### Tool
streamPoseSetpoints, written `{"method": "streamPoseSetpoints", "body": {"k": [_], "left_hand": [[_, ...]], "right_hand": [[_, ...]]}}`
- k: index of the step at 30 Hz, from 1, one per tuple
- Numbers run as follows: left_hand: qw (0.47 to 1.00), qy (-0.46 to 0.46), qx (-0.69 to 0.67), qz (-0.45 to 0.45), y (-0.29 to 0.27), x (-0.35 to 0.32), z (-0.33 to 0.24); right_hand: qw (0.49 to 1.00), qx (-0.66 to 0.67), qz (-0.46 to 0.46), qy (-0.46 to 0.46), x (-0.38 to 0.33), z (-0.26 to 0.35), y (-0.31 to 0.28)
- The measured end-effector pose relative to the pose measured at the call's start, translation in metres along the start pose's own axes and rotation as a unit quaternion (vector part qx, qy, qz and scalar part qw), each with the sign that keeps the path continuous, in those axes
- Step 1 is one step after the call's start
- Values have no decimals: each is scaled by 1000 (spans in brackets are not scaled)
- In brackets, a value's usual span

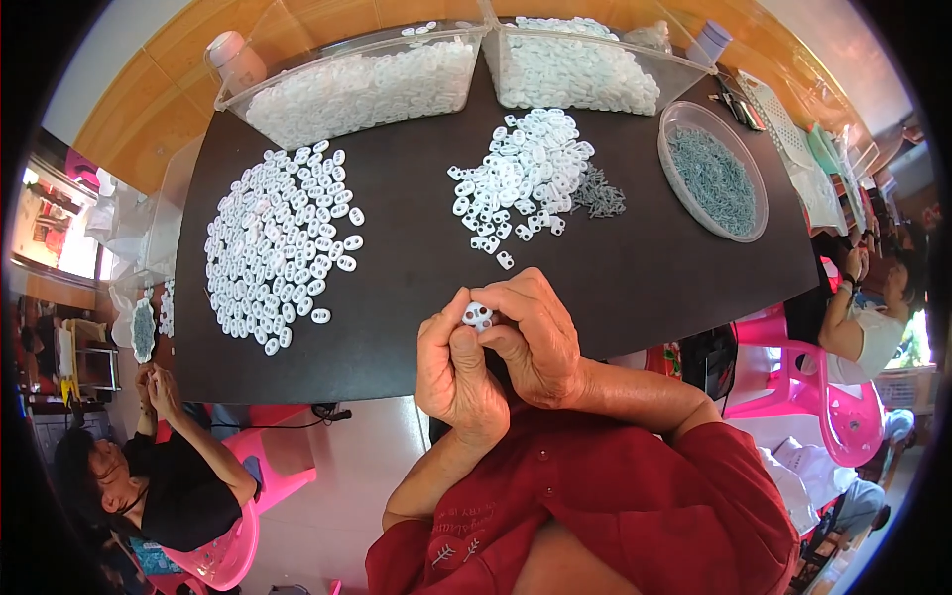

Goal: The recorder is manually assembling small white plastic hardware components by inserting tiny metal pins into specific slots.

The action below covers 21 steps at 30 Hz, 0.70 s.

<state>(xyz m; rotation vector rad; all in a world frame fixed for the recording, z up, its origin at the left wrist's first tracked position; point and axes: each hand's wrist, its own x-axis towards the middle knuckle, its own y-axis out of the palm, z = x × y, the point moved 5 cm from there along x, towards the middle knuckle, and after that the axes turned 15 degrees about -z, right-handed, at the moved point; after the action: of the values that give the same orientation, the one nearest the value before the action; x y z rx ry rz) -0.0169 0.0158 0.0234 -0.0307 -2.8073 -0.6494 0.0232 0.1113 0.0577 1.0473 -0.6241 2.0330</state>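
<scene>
Near the front edge of the dark table, both my hands hold one small white plastic piece with round holes (pixel 478 315). My left hand (pixel 451 369) pinches it from the left between thumb and fingertips, and my right hand (pixel 535 335) grips it from the right. The fingertips cover parts of the piece. Beyond my hands lies a heap of white pieces with holes (pixel 535 164), and a small pile of grey pins (pixel 601 194) touches its right side. To the left spreads a broad heap of oval white pieces (pixel 273 248).
Two clear bins, one on the left (pixel 362 94) and one on the right (pixel 580 74), stand at the back, full of white pieces. A round tray (pixel 666 169) of grey pins sits at the right. Co-workers sit on pink chairs at the left (pixel 223 550) and right (pixel 853 421).
</scene>
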Motion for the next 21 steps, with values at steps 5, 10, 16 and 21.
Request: {"method": "streamPoseSetpoints", "body": {"k": [5,10,16,21], "left_hand": [[999,-5,-17,-28,3,2,-3],[1000,3,1,-30,1,3,-2],[999,-3,3,-34,1,4,-2],[999,-30,-29,-30,0,3,1]], "right_hand": [[1000,-3,4,4,2,2,0],[1000,4,19,5,5,2,-2],[999,4,24,29,7,1,-3],[999,15,29,32,5,-1,-3]]}}
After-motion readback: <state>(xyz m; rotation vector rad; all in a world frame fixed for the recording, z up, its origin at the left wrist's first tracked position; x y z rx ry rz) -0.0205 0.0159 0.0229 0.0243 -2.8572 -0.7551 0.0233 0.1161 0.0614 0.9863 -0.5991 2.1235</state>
